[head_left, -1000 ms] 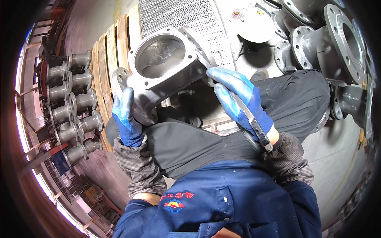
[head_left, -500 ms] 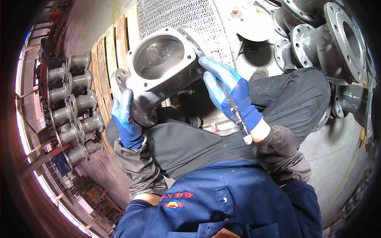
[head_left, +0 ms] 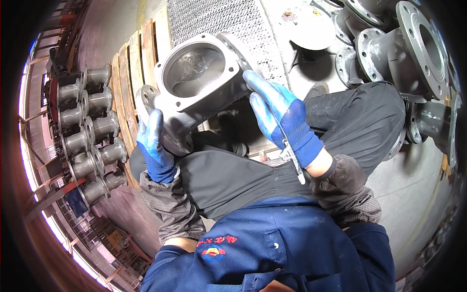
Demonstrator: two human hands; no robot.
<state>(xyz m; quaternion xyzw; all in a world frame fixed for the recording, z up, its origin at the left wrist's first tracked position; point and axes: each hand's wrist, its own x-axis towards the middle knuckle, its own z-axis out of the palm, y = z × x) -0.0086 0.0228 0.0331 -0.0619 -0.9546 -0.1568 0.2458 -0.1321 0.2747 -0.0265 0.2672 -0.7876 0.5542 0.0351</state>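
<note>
A grey cast-metal valve body (head_left: 206,109) sits tilted in front of my knees, its wide square-flanged opening facing up. My left hand (head_left: 154,146), in a blue coated glove, holds the round flange at its left end, with the thumb side partly hidden. At the right end, the fingertips of my gloved right hand (head_left: 282,114) rest against the other flange. A slim metal hand tool (head_left: 293,163) runs under the right palm, held there, its pale end sticking out by the wrist; its exact kind is hard to make out.
Beyond the casting lies a metal grating (head_left: 216,22), with a wooden pallet (head_left: 134,63) to its left. Several flanged castings (head_left: 99,126) are stacked at far left. Larger flanged pipes (head_left: 389,56) stand at right, near a round white-topped stool (head_left: 309,29).
My right hand has turned slightly, and the tool's pale end has swung a little downward and left. The valve body and my left hand have hardly moved.
</note>
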